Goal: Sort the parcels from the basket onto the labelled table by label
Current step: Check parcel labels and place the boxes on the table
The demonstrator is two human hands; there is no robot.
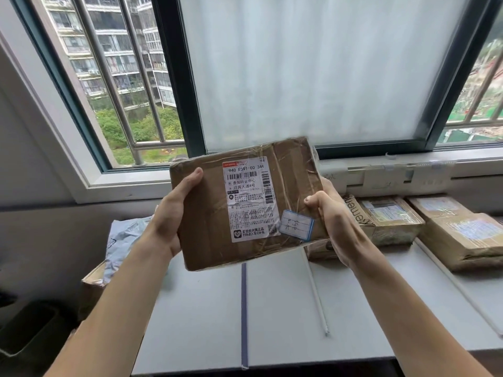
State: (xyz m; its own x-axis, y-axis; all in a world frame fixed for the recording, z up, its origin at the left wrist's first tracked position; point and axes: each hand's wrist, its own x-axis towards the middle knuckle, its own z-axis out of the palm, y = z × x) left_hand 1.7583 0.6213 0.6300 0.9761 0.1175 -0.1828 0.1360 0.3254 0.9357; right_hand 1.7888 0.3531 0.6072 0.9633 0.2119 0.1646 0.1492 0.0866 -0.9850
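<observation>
I hold a flat brown cardboard parcel point(215, 213) up in front of me, above the grey table point(285, 308). It bears a white shipping label and a small blue-edged handwritten sticker point(297, 227) at its lower right. My left hand point(174, 213) grips its left edge, thumb on the face. My right hand point(330, 221) grips its right edge. A dark blue tape line point(244, 314) and white lines split the tabletop into sections.
Brown parcels lie on the table's right sections: one point(389, 219) behind my right hand, a bigger one point(462, 235) at far right. A grey plastic mailer point(122, 240) sits atop a carton at the table's left end. Paper labels point(381, 180) hang along the window sill.
</observation>
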